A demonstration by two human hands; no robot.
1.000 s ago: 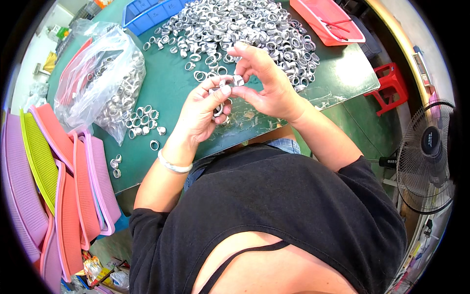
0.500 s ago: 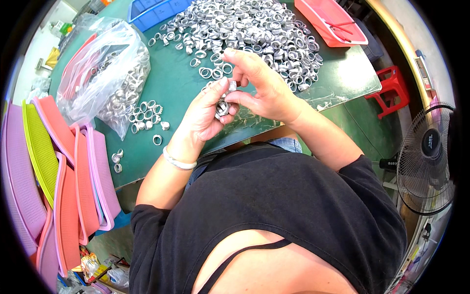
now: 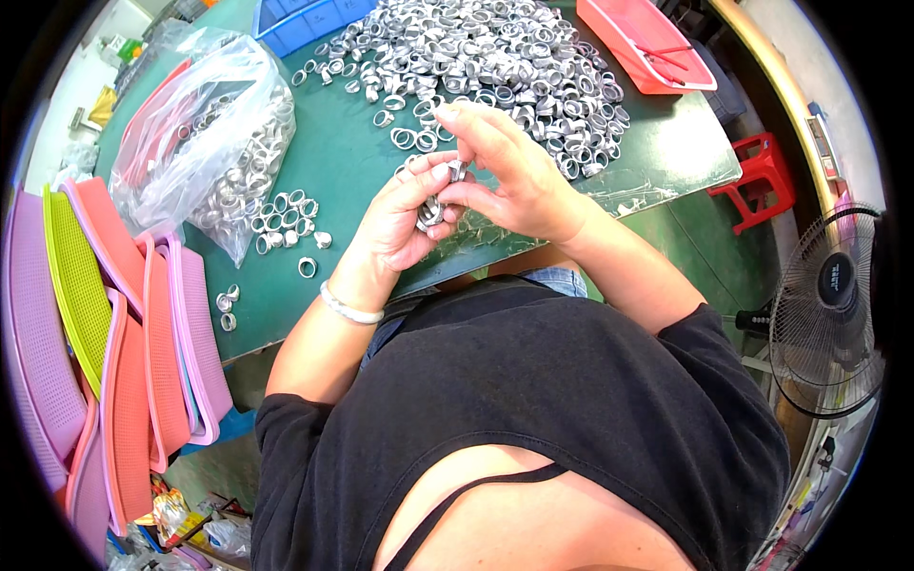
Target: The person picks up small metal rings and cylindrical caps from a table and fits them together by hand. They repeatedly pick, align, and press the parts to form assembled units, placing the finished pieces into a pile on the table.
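My left hand (image 3: 405, 214) is closed on a few silver metal rings (image 3: 429, 214), cupped in its palm and fingers over the near edge of the green table. Between its thumb and my right hand's fingers sits another metal ring (image 3: 457, 171). My right hand (image 3: 509, 181) is closed around that ring, thumb below and forefinger curled above. Just beyond both hands spreads a big heap of similar rings (image 3: 505, 57). Left of them, a small cluster of rings (image 3: 286, 219) lies beside a clear plastic bag (image 3: 205, 143) with more rings inside.
A blue bin (image 3: 309, 24) and a red tray (image 3: 647, 43) holding red sticks stand at the back of the green table (image 3: 347, 157). Stacked purple, pink and green plastic baskets (image 3: 124, 352) crowd the left. To the right are a red stool (image 3: 762, 186) and a fan (image 3: 828, 295).
The ring between my fingertips has turned, and my right hand's fingers have shifted slightly around it. My left hand stays in nearly the same place.
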